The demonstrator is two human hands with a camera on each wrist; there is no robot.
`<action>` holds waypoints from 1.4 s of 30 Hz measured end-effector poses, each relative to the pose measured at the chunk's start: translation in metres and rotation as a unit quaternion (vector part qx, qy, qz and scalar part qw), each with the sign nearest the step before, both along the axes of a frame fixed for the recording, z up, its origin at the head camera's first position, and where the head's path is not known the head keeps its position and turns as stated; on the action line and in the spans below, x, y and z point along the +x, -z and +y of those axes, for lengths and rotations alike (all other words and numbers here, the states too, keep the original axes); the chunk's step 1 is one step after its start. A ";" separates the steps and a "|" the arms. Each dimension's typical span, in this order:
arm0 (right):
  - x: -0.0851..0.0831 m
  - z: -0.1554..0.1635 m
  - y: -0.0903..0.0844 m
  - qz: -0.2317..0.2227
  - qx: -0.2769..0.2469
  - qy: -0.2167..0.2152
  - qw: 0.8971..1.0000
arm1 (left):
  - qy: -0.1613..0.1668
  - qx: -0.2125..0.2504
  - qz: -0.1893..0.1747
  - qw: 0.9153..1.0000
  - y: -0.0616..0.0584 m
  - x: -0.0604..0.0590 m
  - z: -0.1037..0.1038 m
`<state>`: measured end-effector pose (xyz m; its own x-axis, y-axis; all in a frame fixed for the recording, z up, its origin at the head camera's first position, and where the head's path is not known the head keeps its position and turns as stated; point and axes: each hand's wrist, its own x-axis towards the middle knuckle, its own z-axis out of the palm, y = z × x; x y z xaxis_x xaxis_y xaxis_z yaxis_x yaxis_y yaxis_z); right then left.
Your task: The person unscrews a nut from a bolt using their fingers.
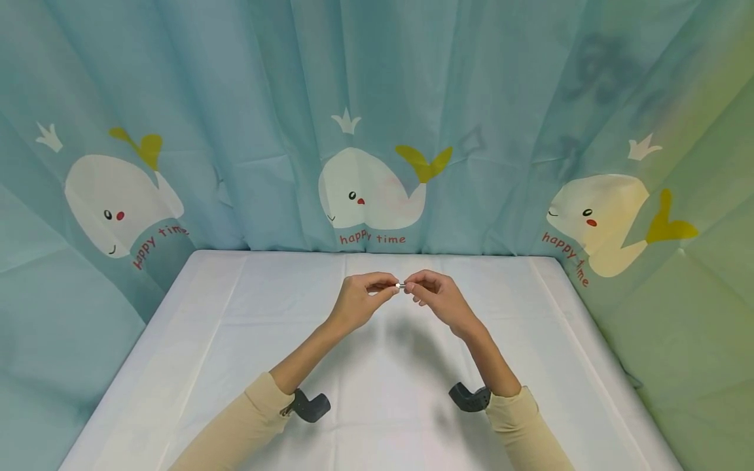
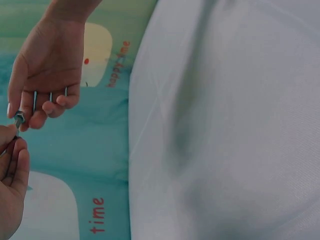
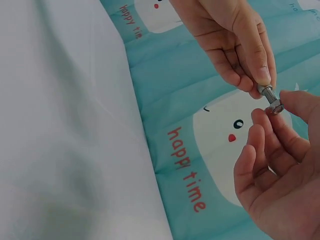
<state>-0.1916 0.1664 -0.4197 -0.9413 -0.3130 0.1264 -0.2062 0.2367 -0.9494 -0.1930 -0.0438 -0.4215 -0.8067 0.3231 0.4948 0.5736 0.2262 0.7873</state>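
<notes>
A small silver metal bolt (image 1: 401,286) is held between the two hands above the white table. Its threaded shank (image 3: 269,94) shows in the right wrist view, with a six-sided metal part at the right-hand end. My left hand (image 1: 357,302) pinches one end between thumb and fingertips. At the other end, my right hand (image 1: 440,298) pinches the six-sided part with thumb and index finger, its other fingers loosely bent. In the left wrist view the bolt (image 2: 19,119) is small and partly covered by the fingertips.
A white cloth covers the table (image 1: 265,340). Blue-green curtains (image 1: 265,131) with printed whales stand along its back and sides. Black wrist devices (image 1: 312,407) sit at both beige cuffs, over the table's near part.
</notes>
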 end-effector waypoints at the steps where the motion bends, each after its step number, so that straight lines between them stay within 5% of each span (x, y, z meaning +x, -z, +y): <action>1: 0.000 0.000 0.000 0.001 0.000 -0.001 1.000 | 0.000 0.000 -0.001 1.000 0.000 0.000 0.000; 17: 0.003 0.003 -0.006 0.022 -0.007 -0.003 1.000 | -0.004 -0.004 -0.006 1.000 0.001 0.000 0.001; 33: 0.000 0.004 -0.005 -0.027 0.003 0.011 1.000 | 0.006 0.006 -0.001 1.000 0.001 0.000 0.002; 42: 0.002 0.005 -0.004 0.008 -0.015 0.000 1.000 | 0.001 0.004 -0.003 1.000 0.001 0.000 0.003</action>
<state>-0.1895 0.1717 -0.4154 -0.9393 -0.3082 0.1510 -0.2214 0.2079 -0.9528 -0.1930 -0.0412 -0.4220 -0.8090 0.3197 0.4933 0.5696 0.2186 0.7923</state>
